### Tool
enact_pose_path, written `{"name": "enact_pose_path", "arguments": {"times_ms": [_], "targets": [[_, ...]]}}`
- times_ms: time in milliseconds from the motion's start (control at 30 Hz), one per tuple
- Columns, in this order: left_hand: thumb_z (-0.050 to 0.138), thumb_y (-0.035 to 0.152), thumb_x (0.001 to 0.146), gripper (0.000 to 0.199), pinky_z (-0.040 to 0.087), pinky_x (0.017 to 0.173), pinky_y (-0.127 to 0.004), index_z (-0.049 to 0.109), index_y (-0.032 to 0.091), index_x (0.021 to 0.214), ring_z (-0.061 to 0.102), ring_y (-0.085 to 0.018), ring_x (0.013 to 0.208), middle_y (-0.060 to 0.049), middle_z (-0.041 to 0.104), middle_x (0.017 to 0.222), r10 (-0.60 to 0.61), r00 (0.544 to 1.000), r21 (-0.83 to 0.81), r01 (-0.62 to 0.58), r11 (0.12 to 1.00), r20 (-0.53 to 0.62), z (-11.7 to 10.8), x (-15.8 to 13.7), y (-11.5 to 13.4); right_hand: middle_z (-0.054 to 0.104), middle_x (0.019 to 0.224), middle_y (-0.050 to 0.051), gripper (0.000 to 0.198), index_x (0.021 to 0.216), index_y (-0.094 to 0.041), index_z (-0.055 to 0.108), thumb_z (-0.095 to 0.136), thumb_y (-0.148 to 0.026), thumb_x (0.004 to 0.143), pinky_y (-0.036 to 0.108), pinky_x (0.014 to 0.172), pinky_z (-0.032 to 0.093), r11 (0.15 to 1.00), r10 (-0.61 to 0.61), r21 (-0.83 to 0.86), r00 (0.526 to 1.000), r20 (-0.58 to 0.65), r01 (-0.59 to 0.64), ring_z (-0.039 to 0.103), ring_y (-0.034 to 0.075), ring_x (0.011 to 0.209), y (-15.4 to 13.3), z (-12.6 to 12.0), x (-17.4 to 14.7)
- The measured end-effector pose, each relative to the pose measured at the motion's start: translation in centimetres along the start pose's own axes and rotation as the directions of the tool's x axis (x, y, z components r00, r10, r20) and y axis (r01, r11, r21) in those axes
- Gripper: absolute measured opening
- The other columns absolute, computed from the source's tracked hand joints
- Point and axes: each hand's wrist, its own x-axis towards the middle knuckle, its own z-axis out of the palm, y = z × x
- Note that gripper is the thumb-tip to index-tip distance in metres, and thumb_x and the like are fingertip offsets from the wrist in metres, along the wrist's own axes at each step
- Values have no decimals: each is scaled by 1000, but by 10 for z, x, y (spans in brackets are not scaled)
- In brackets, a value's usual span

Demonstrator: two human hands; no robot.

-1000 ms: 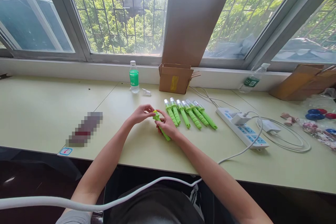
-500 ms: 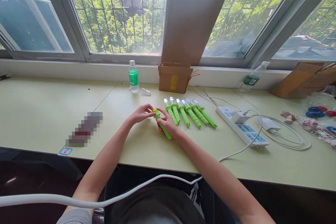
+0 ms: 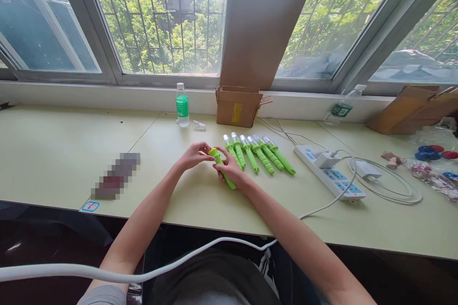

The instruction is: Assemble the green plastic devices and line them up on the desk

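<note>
A green stick with a yellow top [image 3: 225, 172] slants across the middle of the table, its yellow end pointing away from me and to the left. My right hand [image 3: 229, 167] wraps round its shaft from the right. At the yellow end, the bent fingers and thumb of my left hand [image 3: 196, 155] press close against the stick's side; part of their contact is hidden. Just beyond my right hand lie several similar green sticks [image 3: 265, 157] in a fanned row, with clear or silvery tips facing the window.
A water bottle [image 3: 182, 107] and a small clear plastic piece [image 3: 199, 125] stand behind my left hand, beside a cardboard box [image 3: 238, 107]. To the right are a power strip [image 3: 331, 176] with white cables and bagged parts [image 3: 432, 176]. A white cable [image 3: 143, 276] crosses before my body.
The green stick has tipped slightly, and more of its yellow top shows. My left fingers have shifted a little off the top; the right grip stays.
</note>
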Motion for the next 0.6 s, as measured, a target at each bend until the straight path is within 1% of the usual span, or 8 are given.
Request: {"name": "enact_pose_path", "arguments": {"times_ms": [67,167,333,433,600], "targets": [[77,40,61,39,49,75,-34,55,15,81,61,-15,77,-2,60,82,10,1000,7,-10,1000,-26,3,1,0,50,52,-9,77,138,-23,33,61,-25,66,19,36,38,1000,3,27,1000,-18,-3,44,9,39,0,0,0],[77,42,61,41,49,74,-34,55,15,84,61,-16,78,-3,61,83,11,999,32,-10,999,-47,4,1,0,51,54,-8,77,138,-22,33,60,-26,66,20,36,38,998,8,68,1000,-7,-7,45,9,40,1,-1,0],[78,43,59,46,49,73,-33,53,17,87,62,-17,82,-3,60,88,16,1000,38,-15,999,-13,2,-1,1,56,58,-5,79,139,-20,31,60,-28,66,21,38,38,993,17,115,999,28,-20,47,10,41,0,-1,1],[77,44,61,44,48,74,-32,53,16,86,61,-17,84,-3,59,89,31,999,41,-31,999,-10,2,-1,1,57,60,-4,80,140,-20,30,60,-30,67,21,40,37,988,25,150,998,55,-33,48,10,43,-1,-2,0],[75,41,65,38,48,75,-32,52,15,80,59,-14,79,-1,57,82,53,998,22,-52,998,-19,3,2,1,59,63,-2,76,140,-20,31,60,-31,70,21,44,37,981,34,190,996,80,-48,49,10,46,-2,-4,0]]}}
